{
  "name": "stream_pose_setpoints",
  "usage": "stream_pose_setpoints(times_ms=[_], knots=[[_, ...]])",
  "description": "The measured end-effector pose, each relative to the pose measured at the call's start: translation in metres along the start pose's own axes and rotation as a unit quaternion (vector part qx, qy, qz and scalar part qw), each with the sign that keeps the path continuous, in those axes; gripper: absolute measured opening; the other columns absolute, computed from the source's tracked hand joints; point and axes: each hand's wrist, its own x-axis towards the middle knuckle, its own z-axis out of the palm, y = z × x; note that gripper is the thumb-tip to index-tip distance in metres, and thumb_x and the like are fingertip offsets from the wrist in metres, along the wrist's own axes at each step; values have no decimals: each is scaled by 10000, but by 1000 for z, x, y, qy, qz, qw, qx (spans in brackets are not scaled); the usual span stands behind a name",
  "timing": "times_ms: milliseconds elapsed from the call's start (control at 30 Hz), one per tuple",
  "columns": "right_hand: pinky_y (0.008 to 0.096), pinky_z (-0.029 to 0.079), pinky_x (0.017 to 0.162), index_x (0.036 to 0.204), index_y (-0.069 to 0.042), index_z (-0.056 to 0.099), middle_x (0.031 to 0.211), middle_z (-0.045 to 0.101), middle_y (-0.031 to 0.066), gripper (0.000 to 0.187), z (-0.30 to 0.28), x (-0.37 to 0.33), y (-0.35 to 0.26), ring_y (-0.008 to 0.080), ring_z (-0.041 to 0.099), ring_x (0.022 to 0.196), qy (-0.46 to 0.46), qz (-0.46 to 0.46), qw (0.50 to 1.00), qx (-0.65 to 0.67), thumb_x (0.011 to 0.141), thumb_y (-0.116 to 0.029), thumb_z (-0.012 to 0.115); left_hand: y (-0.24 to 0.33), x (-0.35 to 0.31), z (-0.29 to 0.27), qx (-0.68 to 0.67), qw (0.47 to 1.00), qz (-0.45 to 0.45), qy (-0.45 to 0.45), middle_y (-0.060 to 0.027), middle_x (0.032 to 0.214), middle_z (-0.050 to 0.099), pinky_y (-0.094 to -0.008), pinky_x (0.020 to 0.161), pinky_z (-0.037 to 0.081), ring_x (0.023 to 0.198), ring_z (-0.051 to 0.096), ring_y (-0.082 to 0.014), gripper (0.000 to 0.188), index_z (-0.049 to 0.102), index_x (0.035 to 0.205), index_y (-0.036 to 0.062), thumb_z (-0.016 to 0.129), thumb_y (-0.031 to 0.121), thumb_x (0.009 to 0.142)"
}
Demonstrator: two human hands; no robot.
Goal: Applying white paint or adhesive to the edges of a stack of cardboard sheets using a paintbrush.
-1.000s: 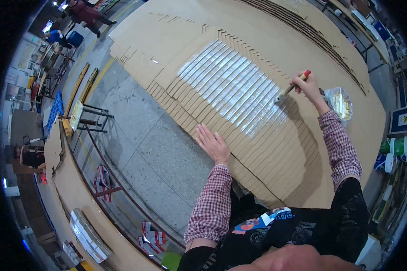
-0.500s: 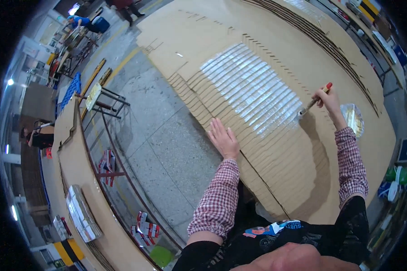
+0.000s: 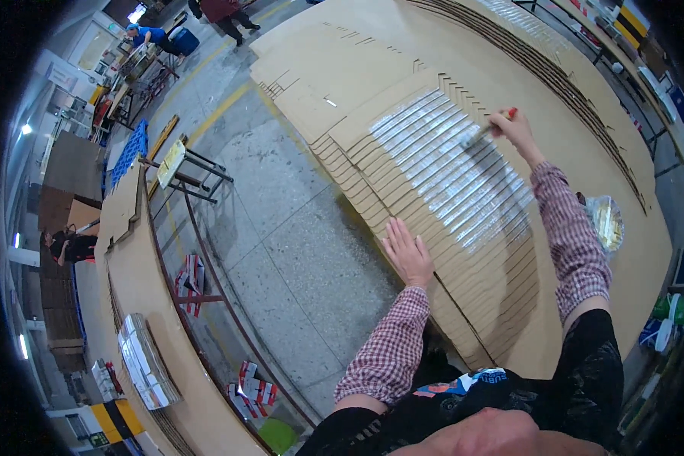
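- Left hand [image 3: 408,254]: flat, palm down, grasping nothing; rests at the left edge of the fanned cardboard sheets [image 3: 340,161].
- Round container with clear plastic [image 3: 605,222]: right of and nearer than the right hand.
- Right hand [image 3: 514,131]: closed around the brush [image 3: 480,137]; bristles point left, over glossy strips [image 3: 448,167]; contact unclear.
- Stool [image 3: 173,161]: on the floor, well left of both hands.

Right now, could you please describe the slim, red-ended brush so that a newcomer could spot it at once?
Find the large, overlapping brown cardboard sheets, then the glossy, whitish striped patch on them. Over its upper right edge, the right hand grips the slim brush; its bright red handle end sets it apart from the surrounding brown cardboard.
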Motion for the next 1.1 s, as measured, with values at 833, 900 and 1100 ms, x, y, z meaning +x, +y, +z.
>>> stream_pose_setpoints(times_ms=[833, 900, 1100], knots=[[227, 499, 533, 938, -12, 606, 779, 643, 57, 193, -390, -246, 177, 105, 601, 585, 366, 147, 899, -192, 820, -165, 615, -45, 5, 10, 26, 997, 58, 54, -178, 1449, 292, -438, 1116, 118, 1352, 240, -312, 531, 270, 1400, -18, 271, 301, 975], [332, 503, 558, 799, -10, 630, 630, 622, 129, 244, -382, -237, 196, 200, 639, 554, 372, 119, 884, -258, 802, -253, 609, -46, 7, 8, 28, 996, 59, 59, -175, 1449, 293, -437, 1116, 120, 1349, 245, -311, 531, 271, 1400, -15, 272, 303, 975], [322, 513, 525, 732, 16, 606, 645, 625, 157, 286, -382, -221, 202, 199, 622, 516, 338, 182, 879, -284, 818, -256, 587, -47, 8, 1, 38, 997, 46, 53, -171, 1442, 307, -434, 1118, 124, 1338, 265, -313, 533, 279, 1397, -12, 278, 310, 972]])
